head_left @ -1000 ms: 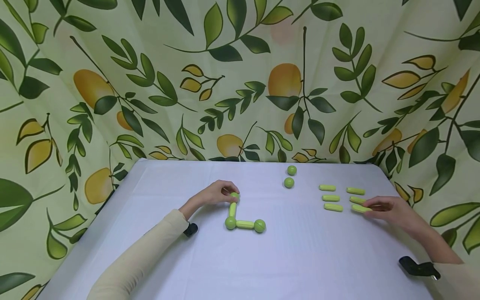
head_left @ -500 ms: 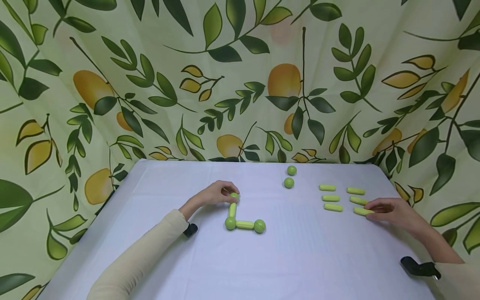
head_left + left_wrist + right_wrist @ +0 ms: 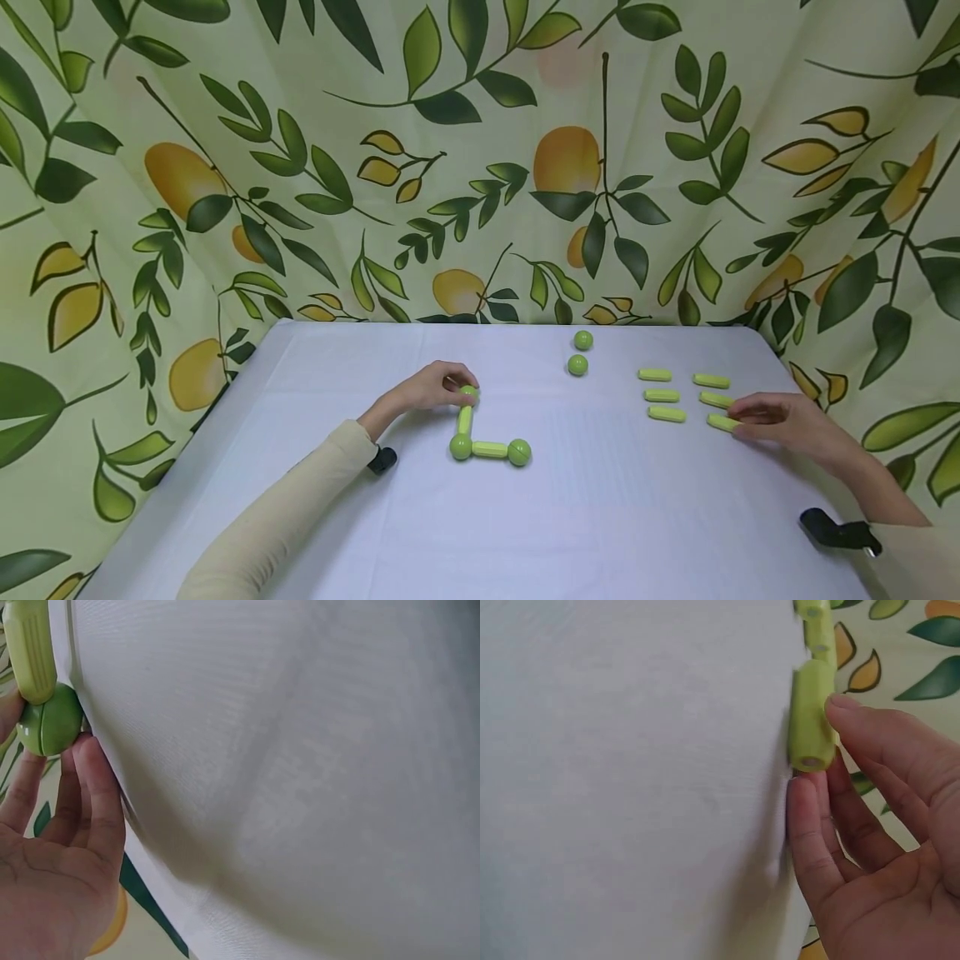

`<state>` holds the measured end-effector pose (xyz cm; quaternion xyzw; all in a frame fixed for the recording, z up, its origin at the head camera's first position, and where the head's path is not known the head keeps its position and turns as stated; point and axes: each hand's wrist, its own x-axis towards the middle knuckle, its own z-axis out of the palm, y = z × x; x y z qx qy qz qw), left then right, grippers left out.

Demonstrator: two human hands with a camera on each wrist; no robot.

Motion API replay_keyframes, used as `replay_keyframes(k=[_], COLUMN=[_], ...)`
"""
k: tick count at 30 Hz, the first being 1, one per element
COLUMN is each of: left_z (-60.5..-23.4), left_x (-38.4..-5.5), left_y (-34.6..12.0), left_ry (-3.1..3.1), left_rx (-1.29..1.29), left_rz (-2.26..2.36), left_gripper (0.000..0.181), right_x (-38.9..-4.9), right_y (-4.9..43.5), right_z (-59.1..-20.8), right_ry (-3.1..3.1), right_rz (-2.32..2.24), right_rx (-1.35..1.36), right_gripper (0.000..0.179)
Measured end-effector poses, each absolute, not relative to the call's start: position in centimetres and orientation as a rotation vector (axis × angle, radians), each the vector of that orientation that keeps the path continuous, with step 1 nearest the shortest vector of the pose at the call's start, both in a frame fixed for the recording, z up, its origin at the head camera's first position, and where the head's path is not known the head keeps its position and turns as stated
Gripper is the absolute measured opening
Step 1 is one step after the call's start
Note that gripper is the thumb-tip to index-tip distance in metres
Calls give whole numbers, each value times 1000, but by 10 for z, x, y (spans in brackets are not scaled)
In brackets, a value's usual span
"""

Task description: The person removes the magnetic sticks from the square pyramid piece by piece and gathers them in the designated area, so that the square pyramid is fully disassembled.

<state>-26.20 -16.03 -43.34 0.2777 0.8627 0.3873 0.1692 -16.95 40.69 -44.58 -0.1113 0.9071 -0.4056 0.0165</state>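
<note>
My left hand [image 3: 429, 387] holds a green ball [image 3: 468, 392] at the far end of an L-shaped piece. A light green rod [image 3: 465, 421] runs from that ball to a corner ball [image 3: 461, 447]; a second rod [image 3: 490, 450] joins the corner to an end ball [image 3: 519, 452]. In the left wrist view, fingers and thumb are around the held ball [image 3: 52, 724], with a rod attached to it. At the right, my right hand [image 3: 783, 427] pinches the near end of a light green rod [image 3: 722, 422], its thumb against the rod [image 3: 810, 720] in the right wrist view.
Two loose green balls [image 3: 577, 365] lie near the back edge. Several light green rods [image 3: 660, 396] lie in two columns at the right, some just beyond my right hand. The white-covered table [image 3: 600, 517] meets a leaf-patterned curtain [image 3: 487, 208] behind.
The right hand has drawn the pinched rod slightly right and nearer, apart from the rod beyond it. My left hand and the L-shaped piece have stayed put.
</note>
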Motion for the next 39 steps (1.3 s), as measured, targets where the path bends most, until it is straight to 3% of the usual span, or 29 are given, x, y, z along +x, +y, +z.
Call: replay_keyframes(k=[9, 27, 39], left_z=[-434, -429, -429], left_x=[-261, -254, -257], left_y=[-160, -157, -155], left_ry=[2478, 2566, 2519], left_rx=[717, 669, 768], left_rz=[1123, 1085, 1141], left_gripper=[26, 25, 20], right_x=[-174, -203, -218], right_y=[409, 345, 314], right_z=[-425, -400, -407], right_ry=[2848, 2781, 2600], right_rz=[-1205, -1406, -1560], right_rx=[-244, -419, -502], right_gripper=[44, 36, 33])
